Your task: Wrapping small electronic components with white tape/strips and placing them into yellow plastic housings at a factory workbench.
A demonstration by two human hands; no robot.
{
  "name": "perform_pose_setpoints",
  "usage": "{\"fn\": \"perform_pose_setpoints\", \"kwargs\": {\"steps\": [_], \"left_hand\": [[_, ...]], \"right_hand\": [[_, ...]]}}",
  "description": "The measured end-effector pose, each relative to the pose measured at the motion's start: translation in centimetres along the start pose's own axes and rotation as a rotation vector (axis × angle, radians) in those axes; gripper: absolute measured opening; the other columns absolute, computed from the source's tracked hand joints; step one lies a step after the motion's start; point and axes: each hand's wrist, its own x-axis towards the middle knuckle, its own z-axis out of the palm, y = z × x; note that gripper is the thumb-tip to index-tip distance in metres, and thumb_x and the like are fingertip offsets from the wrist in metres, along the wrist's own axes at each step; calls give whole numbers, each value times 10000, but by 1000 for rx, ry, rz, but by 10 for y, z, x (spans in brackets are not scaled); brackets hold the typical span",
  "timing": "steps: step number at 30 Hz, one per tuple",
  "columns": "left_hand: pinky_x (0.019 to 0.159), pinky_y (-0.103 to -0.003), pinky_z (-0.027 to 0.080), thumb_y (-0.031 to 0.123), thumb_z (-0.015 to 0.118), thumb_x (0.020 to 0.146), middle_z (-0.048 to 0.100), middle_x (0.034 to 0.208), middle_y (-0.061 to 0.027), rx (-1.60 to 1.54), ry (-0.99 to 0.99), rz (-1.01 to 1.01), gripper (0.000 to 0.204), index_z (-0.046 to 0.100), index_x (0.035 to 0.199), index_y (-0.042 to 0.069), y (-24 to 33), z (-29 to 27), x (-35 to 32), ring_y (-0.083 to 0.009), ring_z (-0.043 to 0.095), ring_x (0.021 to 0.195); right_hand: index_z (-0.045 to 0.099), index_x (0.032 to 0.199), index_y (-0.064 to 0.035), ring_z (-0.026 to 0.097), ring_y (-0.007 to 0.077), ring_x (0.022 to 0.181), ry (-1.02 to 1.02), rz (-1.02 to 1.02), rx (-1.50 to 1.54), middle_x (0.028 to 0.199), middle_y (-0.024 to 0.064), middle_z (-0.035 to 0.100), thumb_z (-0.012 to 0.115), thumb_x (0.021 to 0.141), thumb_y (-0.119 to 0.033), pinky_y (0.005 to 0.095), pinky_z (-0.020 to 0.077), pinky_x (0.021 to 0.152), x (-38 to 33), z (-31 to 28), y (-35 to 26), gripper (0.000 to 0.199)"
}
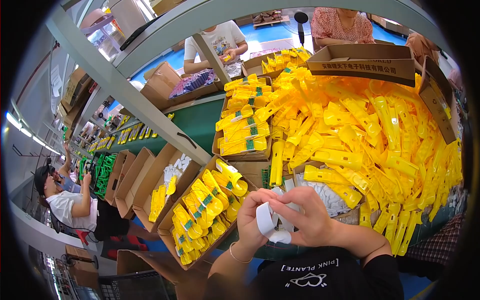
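Close to my body, my left hand (pixel 251 216) and my right hand (pixel 311 216) meet with fingers pinched together. Between them is a white curled strip (pixel 264 219) that bends in a loop, its far parts hidden behind my fingers. A small white piece (pixel 281 237) hangs below the strip, close to the right fingers. Beyond my hands lies a box of small white pieces (pixel 322 194). A large heap of yellow plastic shells (pixel 345 125) spreads to the right, and one yellow shell (pixel 276 162) stands just ahead of my fingers.
A carton of yellow parts with green circuit boards (pixel 202 212) sits at my left; a similar stack (pixel 245 127) stands further back. Open cartons (pixel 142 170) line the left side. A green conveyor belt (pixel 192 122) runs behind a grey metal frame (pixel 112 75). Co-workers (pixel 220 42) sit opposite.
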Motion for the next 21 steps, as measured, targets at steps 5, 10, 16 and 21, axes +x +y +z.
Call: {"fn": "perform_pose_setpoints", "kwargs": {"steps": [5,10,16,21], "left_hand": [[799,-257,435,19,509,864,528,963,-93,-107,98,-88,91,482,950,16,-1,3,-1,-136,516,886],[787,-269,443,33,523,854,533,956,-93,-134,123,-79,128,493,977,19,0,7,-2,-150,526,855],[774,-235,427,51,531,859,525,962,-69,-68,170,-108,131,508,982,15,-3,4,-3,-116,516,865],[763,-246,403,43,519,847,511,896,-72,125,193,103,86,528,921,-1,-12,-9,2,-122,497,815]], "right_hand": [[576,1102,-2,487,247,888,-34,-163,-399,997,97,499,694,688,-349,352,421,741,-4,3,6,553],[583,1094,1,494,246,872,37,-59,-238,999,95,501,681,703,-338,352,425,743,-5,6,0,527],[578,1085,12,505,254,871,32,-77,-334,1001,105,508,715,685,-304,354,432,748,-8,16,0,528],[504,1059,-14,512,233,971,-50,287,233,1024,116,515,760,684,-249,345,425,830,-9,11,9,511]]}}
